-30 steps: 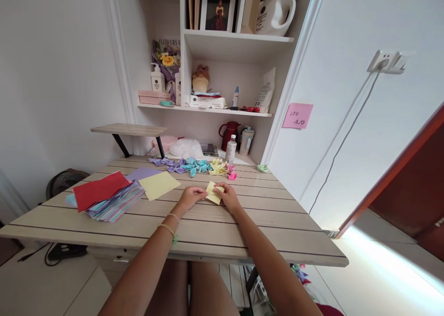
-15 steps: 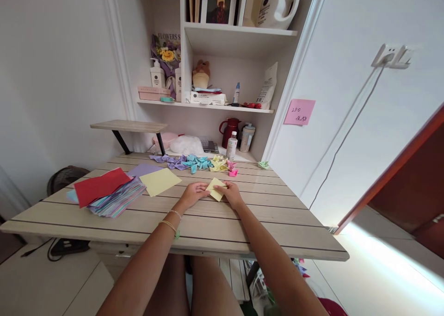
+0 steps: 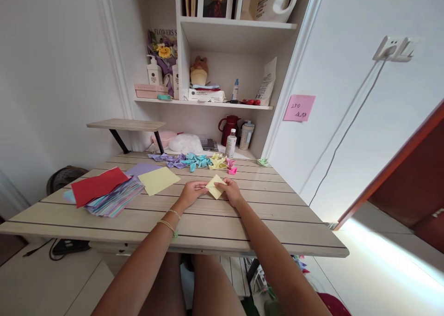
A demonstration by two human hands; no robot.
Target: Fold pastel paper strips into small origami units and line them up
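A small folded square of yellow origami paper (image 3: 215, 191) is between my hands, turned with one corner toward me. My left hand (image 3: 194, 192) pinches its left corner with the fingers together. On the other side, my right hand (image 3: 231, 190) grips the right part, its thumb lying on top of the paper. Behind it lie folded paper pieces: purple (image 3: 173, 160), blue (image 3: 194, 161), yellow (image 3: 218, 160) and pink (image 3: 231, 166). A green folded piece (image 3: 262, 162) sits apart at the right.
On the left of the table (image 3: 277, 228) are a stack of coloured paper (image 3: 116, 198), a red sheet (image 3: 99, 186) and a yellow sheet (image 3: 159, 181). A small raised shelf (image 3: 126, 124) stands behind them. A bottle (image 3: 231, 144) and a red jug (image 3: 228, 128) are at the back.
The camera view has shifted slightly, so the scene sits a little higher and further left. Both hands keep their hold on the yellow paper, with hardly any movement.
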